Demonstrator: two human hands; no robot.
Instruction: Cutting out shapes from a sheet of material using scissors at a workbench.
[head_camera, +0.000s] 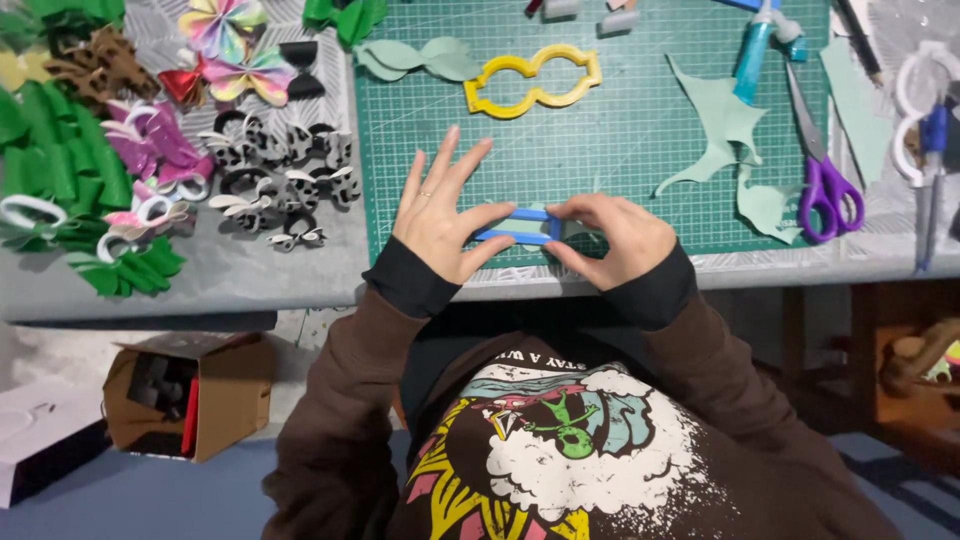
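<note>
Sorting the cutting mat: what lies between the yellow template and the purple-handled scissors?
In the head view, a pale green cut paper scrap lies on the green mat between the yellow template and the scissors.

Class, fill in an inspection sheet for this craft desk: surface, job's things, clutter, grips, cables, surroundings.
Surface: green cutting mat on a grey table.
Job's things: blue rectangular frame over pale green paper, pinched between left hand and right hand.
Clutter: yellow template, purple scissors, pale green paper scraps, glue bottle, paper bows, green bows.
Grips: both hands hold the frame; left fingers partly spread.
Cables: nothing seen.
Surroundings: open cardboard box on the floor.
</note>
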